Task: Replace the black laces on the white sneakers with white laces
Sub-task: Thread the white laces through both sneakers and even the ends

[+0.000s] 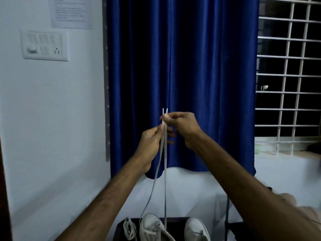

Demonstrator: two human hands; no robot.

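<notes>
Both strands of a white lace (164, 171) rise from the left white sneaker (152, 226) at the bottom of the view, up to my raised hands in front of a blue curtain. My right hand (182, 126) pinches the two strands just below their tips, which stick up side by side. My left hand (152, 140) pinches the same strands a little lower. A second white sneaker (197, 229) stands to the right of the first one. Both sneakers sit on a dark surface (175, 220). A loose bundled white lace (129, 229) lies left of the sneakers.
The blue curtain (182, 66) hangs straight ahead. A white wall with a switch plate (44, 45) is on the left. A barred window (288, 75) with a sill is on the right. A dark stand leg (227, 211) rises right of the sneakers.
</notes>
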